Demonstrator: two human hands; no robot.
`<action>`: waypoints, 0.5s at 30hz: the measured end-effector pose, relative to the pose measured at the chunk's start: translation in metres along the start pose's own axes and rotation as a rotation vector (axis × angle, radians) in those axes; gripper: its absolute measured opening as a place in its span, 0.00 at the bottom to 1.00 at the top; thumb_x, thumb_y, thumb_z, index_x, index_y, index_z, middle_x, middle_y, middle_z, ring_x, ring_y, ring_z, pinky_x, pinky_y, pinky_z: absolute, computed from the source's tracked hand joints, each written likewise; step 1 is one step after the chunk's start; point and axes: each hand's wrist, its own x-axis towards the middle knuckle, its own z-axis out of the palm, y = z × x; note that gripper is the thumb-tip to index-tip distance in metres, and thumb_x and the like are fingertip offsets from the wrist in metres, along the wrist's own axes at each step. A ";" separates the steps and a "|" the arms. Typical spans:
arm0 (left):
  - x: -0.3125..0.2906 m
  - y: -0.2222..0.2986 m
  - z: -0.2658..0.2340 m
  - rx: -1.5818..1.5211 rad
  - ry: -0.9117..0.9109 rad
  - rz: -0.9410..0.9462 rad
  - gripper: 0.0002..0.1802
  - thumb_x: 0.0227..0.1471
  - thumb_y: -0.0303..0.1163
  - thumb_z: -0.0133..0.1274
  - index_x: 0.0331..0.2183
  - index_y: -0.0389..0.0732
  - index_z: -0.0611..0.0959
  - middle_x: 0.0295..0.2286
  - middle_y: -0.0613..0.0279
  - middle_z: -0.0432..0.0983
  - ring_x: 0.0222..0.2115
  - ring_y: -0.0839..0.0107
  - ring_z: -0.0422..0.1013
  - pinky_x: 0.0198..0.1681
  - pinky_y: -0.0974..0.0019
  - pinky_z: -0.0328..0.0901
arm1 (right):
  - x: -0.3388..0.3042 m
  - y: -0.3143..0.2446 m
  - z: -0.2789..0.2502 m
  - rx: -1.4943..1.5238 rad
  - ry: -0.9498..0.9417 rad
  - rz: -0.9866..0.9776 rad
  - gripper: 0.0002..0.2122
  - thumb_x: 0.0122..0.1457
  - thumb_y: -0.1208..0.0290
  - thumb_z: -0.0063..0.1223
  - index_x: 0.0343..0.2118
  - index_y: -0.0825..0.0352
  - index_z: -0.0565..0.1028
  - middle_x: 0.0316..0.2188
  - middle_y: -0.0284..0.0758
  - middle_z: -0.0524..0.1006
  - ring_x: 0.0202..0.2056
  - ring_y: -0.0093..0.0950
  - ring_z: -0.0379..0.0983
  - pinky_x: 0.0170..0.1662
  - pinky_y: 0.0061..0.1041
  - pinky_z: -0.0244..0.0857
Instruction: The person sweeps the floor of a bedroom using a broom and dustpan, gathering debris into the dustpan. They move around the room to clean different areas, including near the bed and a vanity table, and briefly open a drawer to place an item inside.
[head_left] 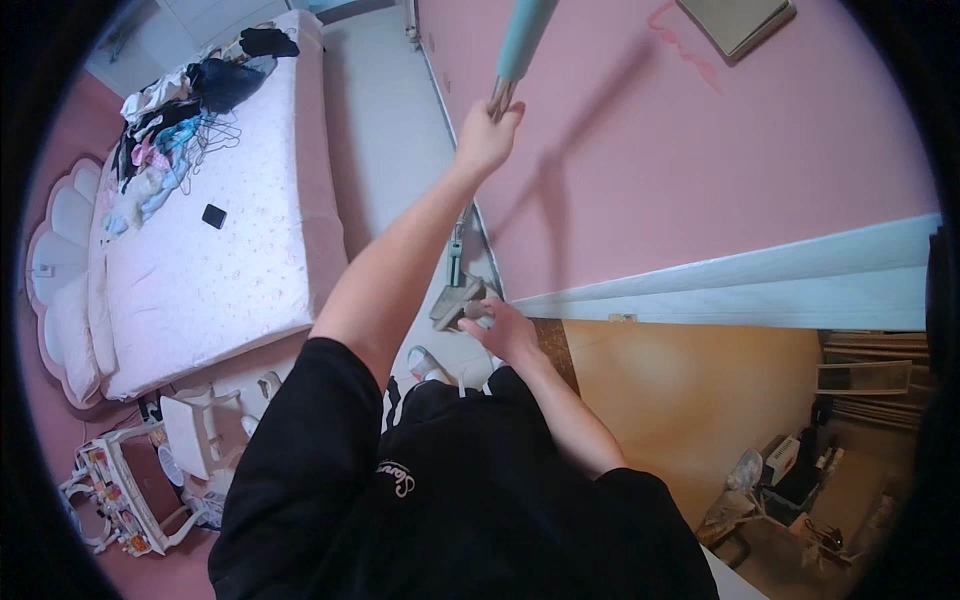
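Left hand (487,138) wraps the teal-sleeved silver metal pole (520,50), twelve o'clock!
Right hand (512,332), near centre toward five, curls at a rounded grey piece (476,311), grip unclear; high left hold likely steadies the pole.

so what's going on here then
A person in a black top has the left hand closed around a long teal-and-metal mop pole. The grey mop head is down near the foot of the pink wall. Lower down, the right hand looks curled around a small greyish object I can't make out. Off to the left, clothes are heaped on the bed.
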 end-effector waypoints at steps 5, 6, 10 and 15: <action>0.084 -0.008 0.010 0.225 0.417 0.250 0.18 0.55 0.36 0.50 0.37 0.27 0.71 0.30 0.37 0.76 0.36 0.41 0.73 0.40 0.49 0.67 | 0.015 0.033 -0.030 0.144 0.018 0.100 0.25 0.53 0.49 0.58 0.45 0.64 0.75 0.41 0.44 0.78 0.46 0.42 0.74 0.49 0.35 0.67; 0.107 -0.006 -0.007 0.208 0.444 0.246 0.17 0.54 0.35 0.51 0.37 0.28 0.71 0.30 0.38 0.76 0.35 0.41 0.73 0.40 0.50 0.67 | 0.017 0.035 -0.033 0.133 -0.037 0.123 0.23 0.53 0.50 0.59 0.44 0.65 0.75 0.40 0.43 0.79 0.45 0.42 0.74 0.48 0.35 0.67; 0.141 0.040 -0.046 0.261 0.417 0.620 0.16 0.54 0.27 0.48 0.44 0.31 0.69 0.33 0.41 0.71 0.35 0.48 0.69 0.41 0.52 0.65 | 0.000 0.037 -0.032 0.155 -0.068 -0.001 0.20 0.50 0.52 0.63 0.37 0.65 0.76 0.34 0.42 0.79 0.38 0.42 0.76 0.40 0.35 0.68; 0.125 0.105 -0.024 0.257 0.298 0.609 0.10 0.54 0.29 0.47 0.35 0.35 0.65 0.27 0.41 0.68 0.30 0.45 0.67 0.35 0.50 0.62 | 0.014 0.050 -0.020 0.226 -0.061 -0.156 0.18 0.48 0.57 0.66 0.33 0.66 0.75 0.27 0.42 0.78 0.32 0.41 0.76 0.34 0.34 0.68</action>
